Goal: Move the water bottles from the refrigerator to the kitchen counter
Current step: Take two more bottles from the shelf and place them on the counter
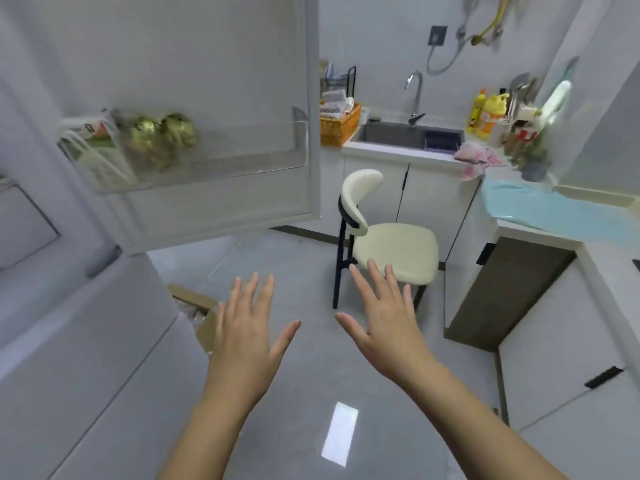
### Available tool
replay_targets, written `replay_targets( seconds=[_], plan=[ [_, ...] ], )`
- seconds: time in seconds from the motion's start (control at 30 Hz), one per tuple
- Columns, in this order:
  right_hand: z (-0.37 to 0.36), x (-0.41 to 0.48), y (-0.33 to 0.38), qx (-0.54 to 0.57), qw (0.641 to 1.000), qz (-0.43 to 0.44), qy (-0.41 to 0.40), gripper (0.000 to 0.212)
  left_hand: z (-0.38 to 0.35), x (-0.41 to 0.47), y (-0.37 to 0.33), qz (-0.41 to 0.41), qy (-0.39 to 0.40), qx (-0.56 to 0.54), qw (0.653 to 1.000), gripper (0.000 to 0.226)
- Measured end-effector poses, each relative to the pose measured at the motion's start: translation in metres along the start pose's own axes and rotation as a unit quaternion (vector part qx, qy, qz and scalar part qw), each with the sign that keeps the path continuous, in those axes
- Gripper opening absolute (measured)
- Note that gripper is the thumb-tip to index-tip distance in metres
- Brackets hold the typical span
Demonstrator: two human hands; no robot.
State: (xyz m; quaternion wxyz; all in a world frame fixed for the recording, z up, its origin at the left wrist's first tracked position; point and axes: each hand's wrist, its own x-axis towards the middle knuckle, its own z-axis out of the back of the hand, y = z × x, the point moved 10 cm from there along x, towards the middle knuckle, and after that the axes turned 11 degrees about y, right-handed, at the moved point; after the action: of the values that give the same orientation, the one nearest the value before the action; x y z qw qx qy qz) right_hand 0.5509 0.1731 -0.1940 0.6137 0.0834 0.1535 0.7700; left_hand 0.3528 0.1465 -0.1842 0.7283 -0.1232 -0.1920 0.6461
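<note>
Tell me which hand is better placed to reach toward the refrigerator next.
Probably the left hand: it is open, empty and lies on the side of the open refrigerator door. The right hand, also open, lies toward the chair and the counter.

The refrigerator [69,323] is cut off at the left edge, its inside unseen. Items [156,136] in the door shelf [235,157] are too blurred to identify. The tabletop [540,232] runs off the right edge.

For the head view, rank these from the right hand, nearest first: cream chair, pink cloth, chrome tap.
1. Cream padded chair, just ahead of the right hand.
2. Crumpled pink cloth, on the counter front edge, right.
3. Chrome tap, behind the sink.
</note>
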Motion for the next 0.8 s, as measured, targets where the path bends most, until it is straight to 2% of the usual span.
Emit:
replay_targets(
  seconds=[0.2, 0.43, 0.63, 0.8],
  plan=[
    [-0.025, 0.04, 0.087, -0.012, 0.997, 0.066, 0.037, 0.074, 0.046, -0.013, 0.077, 0.061, -0.047, -0.024, 0.997, 0.086],
    [-0.042, 0.095, 0.169, -0.046, 0.982, 0.174, 0.058, 0.077, 0.089, -0.017, 0.133, 0.137, -0.092, -0.027, 0.986, 0.08],
    [-0.068, 0.146, 0.23, -0.064, 0.958, 0.263, 0.09, 0.086, 0.119, -0.019, 0.181, 0.206, -0.145, 0.002, 0.968, 0.082],
    [-0.083, 0.177, 0.287, -0.058, 0.925, 0.35, 0.136, 0.075, 0.14, -0.031, 0.22, 0.274, -0.178, 0.04, 0.944, 0.082]
  ],
)
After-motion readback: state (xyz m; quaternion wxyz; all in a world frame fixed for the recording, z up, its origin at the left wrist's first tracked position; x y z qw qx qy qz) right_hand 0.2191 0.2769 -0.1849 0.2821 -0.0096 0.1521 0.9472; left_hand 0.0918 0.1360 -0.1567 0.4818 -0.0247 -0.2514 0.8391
